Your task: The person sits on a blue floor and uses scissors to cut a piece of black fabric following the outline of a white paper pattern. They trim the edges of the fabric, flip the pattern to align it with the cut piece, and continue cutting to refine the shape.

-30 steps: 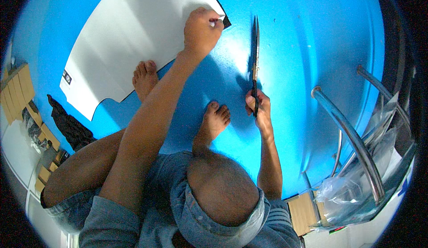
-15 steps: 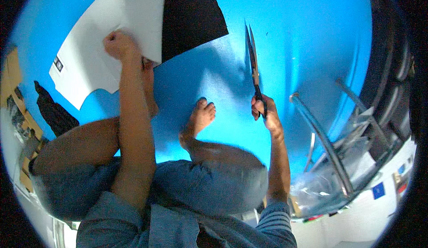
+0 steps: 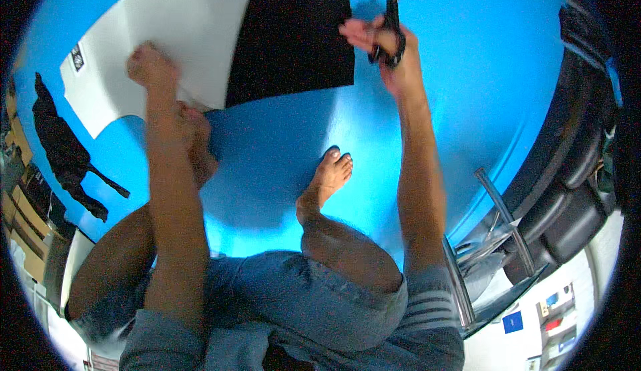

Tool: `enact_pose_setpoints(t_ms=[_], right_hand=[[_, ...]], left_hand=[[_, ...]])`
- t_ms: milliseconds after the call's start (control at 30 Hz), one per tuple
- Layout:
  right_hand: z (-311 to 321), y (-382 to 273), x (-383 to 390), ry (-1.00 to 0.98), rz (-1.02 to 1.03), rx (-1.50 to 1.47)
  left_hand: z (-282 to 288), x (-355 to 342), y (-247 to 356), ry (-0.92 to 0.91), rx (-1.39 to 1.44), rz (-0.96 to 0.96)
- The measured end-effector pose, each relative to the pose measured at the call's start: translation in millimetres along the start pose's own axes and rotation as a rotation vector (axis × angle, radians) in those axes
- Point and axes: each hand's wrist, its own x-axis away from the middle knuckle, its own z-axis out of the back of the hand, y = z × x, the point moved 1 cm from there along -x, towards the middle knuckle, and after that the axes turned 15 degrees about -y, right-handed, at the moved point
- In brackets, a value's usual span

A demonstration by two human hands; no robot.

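A white sheet of material (image 3: 193,24) with a small dark label (image 3: 77,57) lies on the blue floor, joined along one edge by a black panel (image 3: 294,44). My left hand (image 3: 152,65) rests on the white part in a fist; whether it pinches the sheet is hidden. Beside the black panel's right edge, my right hand (image 3: 395,47) has a pair of scissors (image 3: 392,11) by the black handles, with some fingers stretched out to the left. The scissors point away from me, and their tips are cut off by the top of the picture.
My bare right foot (image 3: 330,171) stands on the blue floor (image 3: 267,151); my left foot (image 3: 193,134) touches the sheet's near edge. A crumpled black cloth (image 3: 63,157) lies at the left. Metal legs (image 3: 497,197) of a stand and a dark padded sofa (image 3: 581,171) line the right.
My right hand has carried the scissors forward to the black panel's right edge. My left hand has shifted slightly left, still closed. The view has moved, showing more of the black panel.
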Motion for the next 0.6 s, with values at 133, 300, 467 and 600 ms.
enact_pose_setpoints(t_ms=[133, 300, 467, 600], right_hand=[[-1, 31, -43, -0.133, -0.055, 0.028], [20, 21, -36, -0.095, -0.079, 0.118], [4, 28, -24, 0.020, -0.037, 0.249], [22, 35, 35, 0.335, -0.012, 0.655]], left_hand=[[22, -60, -156, 0.017, 0.102, 0.051], [1, -94, -198, -0.178, 0.739, -0.038], [-28, -104, -304, -0.205, 1.573, 0.122], [1, -69, -254, 0.298, 0.494, 0.197]])
